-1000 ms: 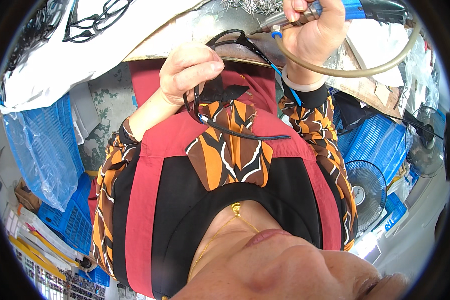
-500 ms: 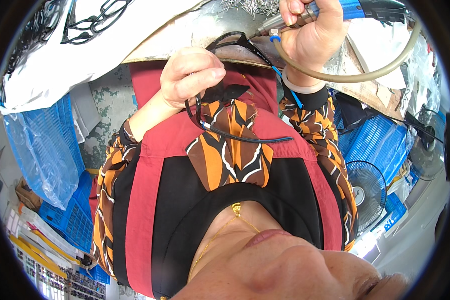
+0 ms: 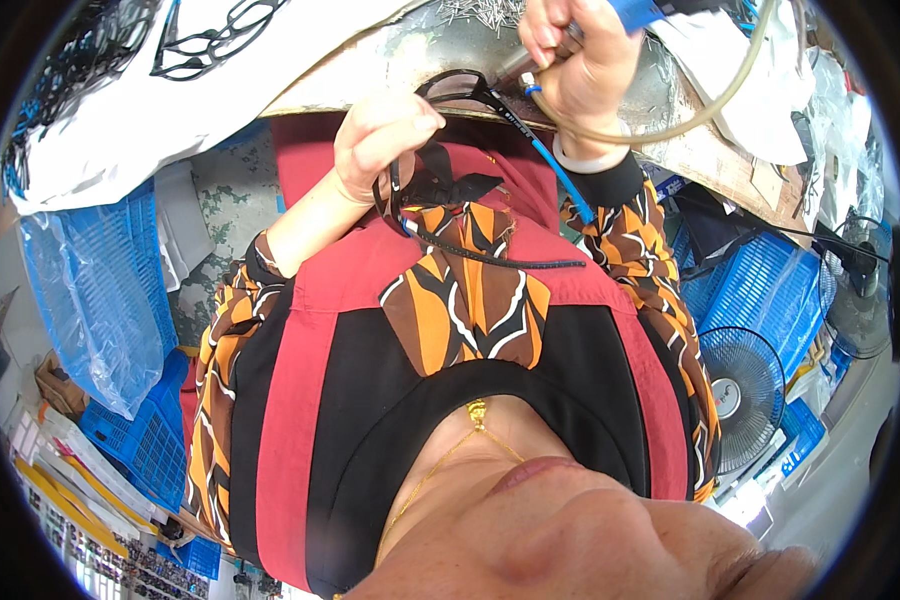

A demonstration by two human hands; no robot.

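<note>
Head view (only view).

Progress: black eyeglass frame (image 3: 484, 95) has both of its temples in place. One, with a blue end (image 3: 560, 170), slants toward the right sleeve; the other (image 3: 500, 262) crosses the front of the red apron (image 3: 340, 270). Judged from this, the piece is largely assembled and work is at the hinge corner by the blue-ended temple. Whether that joint is finished: cannot tell; the tool nose is blurred and partly behind the fingers. Remaining supply: loose thin metal pins (image 3: 485, 13) heaped at the far side of the counter (image 3: 400, 50); more black frames (image 3: 183, 70) lie on the white sheet (image 3: 200, 140) to its left. Whether those are done or pending is not shown.

Position: eyeglass frame is held up at the counter's near edge, rim over the edge, temples reaching back toward the body.

Hands: apart. Left hand (image 3: 385, 145) curled closed, thumb and fingers clamped on the eyeglass frame at its left side. Right hand (image 3: 585, 70) wrapped around a blue-bodied power tool (image 3: 638, 12), nose toward the hinge corner; contact with it cannot be confirmed. Hose (image 3: 705, 118) loops from the tool past the right wrist.
</note>
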